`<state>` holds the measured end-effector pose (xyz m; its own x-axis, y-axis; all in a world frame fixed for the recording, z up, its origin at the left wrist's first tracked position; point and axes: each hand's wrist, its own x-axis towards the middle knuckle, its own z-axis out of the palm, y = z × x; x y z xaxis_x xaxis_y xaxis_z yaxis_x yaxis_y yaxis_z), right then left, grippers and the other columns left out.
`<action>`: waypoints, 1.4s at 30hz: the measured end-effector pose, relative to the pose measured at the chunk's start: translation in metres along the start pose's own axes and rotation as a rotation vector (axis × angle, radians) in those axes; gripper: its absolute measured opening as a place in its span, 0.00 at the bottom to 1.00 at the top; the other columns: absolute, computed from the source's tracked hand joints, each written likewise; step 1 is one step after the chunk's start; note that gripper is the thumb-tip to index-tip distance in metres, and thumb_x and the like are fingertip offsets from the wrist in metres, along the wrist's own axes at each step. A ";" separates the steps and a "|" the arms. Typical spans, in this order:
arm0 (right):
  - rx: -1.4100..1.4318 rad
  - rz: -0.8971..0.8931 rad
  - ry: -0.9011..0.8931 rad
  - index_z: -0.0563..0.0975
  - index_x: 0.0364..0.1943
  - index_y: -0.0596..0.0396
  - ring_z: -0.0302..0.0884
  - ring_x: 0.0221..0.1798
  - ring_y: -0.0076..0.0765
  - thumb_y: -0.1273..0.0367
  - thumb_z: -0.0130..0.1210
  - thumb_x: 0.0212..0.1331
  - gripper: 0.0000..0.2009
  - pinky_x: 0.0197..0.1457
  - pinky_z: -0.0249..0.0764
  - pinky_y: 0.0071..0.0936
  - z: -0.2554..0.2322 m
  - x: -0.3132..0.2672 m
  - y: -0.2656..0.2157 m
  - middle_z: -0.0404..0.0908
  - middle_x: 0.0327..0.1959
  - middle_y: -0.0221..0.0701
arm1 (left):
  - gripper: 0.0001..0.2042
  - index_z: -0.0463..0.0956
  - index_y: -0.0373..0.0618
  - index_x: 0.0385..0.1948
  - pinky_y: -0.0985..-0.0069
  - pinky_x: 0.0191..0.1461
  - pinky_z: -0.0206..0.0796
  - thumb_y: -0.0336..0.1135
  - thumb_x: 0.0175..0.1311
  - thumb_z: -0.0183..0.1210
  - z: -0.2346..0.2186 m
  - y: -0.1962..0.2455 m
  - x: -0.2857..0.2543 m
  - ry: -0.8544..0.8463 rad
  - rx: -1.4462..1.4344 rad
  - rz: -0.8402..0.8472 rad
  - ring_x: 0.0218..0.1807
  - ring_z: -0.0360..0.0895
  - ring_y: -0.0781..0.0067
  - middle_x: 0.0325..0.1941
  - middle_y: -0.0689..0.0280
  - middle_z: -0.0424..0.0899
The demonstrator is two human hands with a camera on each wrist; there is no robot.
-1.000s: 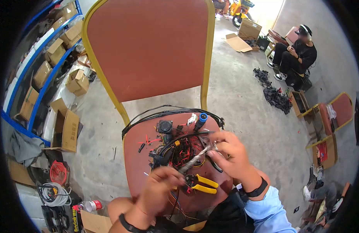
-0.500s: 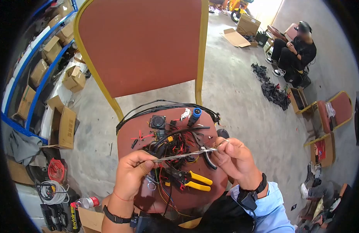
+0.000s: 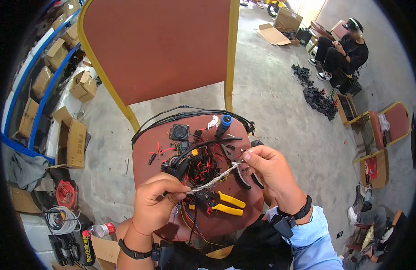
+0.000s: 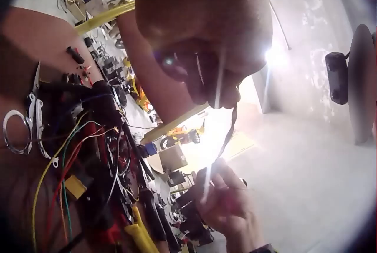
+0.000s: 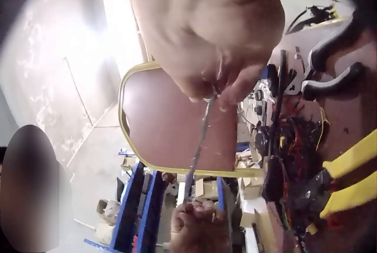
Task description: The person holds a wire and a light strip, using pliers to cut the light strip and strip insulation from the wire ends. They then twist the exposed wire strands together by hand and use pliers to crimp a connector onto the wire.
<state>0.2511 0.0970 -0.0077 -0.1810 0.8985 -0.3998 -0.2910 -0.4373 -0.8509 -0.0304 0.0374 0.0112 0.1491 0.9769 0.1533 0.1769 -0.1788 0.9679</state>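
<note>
Between my hands stretches a silvery, frayed twisted strand (image 3: 214,181), rising toward the right. My left hand (image 3: 155,201) pinches its lower end between thumb and fingers. My right hand (image 3: 277,177) pinches the upper end. In the right wrist view the strand (image 5: 202,138) runs from one hand to the other. Below it, on the red chair seat (image 3: 144,157), lie yellow-handled wire strippers (image 3: 229,204) and a tangle of black and red wire pieces (image 3: 207,166). Black-handled pliers (image 3: 242,179) lie close to the right hand, partly hidden by it.
A blue-ended connector (image 3: 225,122) and a square black part (image 3: 179,132) sit toward the seat's back, with a black cable bundle (image 3: 172,116) along its edge. The chair back (image 3: 158,45) rises ahead. Cartons (image 3: 73,139) stand left; a seated person (image 3: 347,49) is at right.
The left hand moved left and the strand was drawn out nearly level, then tilted up toward the right. The right hand rose slightly. The head view has shifted a little.
</note>
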 end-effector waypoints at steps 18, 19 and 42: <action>-0.063 -0.045 -0.159 0.81 0.40 0.59 0.79 0.42 0.21 0.77 0.64 0.60 0.06 0.46 0.73 0.19 -0.016 0.002 0.002 0.83 0.39 0.27 | 0.09 0.84 0.37 0.33 0.78 0.39 0.70 0.14 0.53 0.62 -0.015 -0.001 0.002 0.097 0.077 0.044 0.35 0.78 0.72 0.32 0.62 0.82; -0.090 -0.040 -0.124 0.81 0.40 0.58 0.79 0.41 0.20 0.77 0.64 0.60 0.06 0.45 0.73 0.18 -0.013 0.001 0.001 0.83 0.37 0.27 | 0.09 0.84 0.37 0.33 0.78 0.39 0.70 0.14 0.53 0.61 -0.013 0.000 0.002 0.092 0.093 0.047 0.35 0.78 0.72 0.32 0.62 0.82; -0.935 -0.140 -0.159 0.81 0.38 0.57 0.81 0.34 0.27 0.76 0.57 0.61 0.04 0.35 0.76 0.26 0.002 0.013 0.013 0.83 0.33 0.33 | 0.11 0.82 0.47 0.29 0.70 0.48 0.64 0.17 0.46 0.63 -0.009 0.001 0.006 0.138 0.619 0.311 0.38 0.80 0.64 0.30 0.68 0.84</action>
<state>0.2435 0.1035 -0.0234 -0.3466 0.8947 -0.2817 0.5352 -0.0580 -0.8427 -0.0379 0.0440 0.0148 0.1648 0.8682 0.4681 0.6728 -0.4460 0.5903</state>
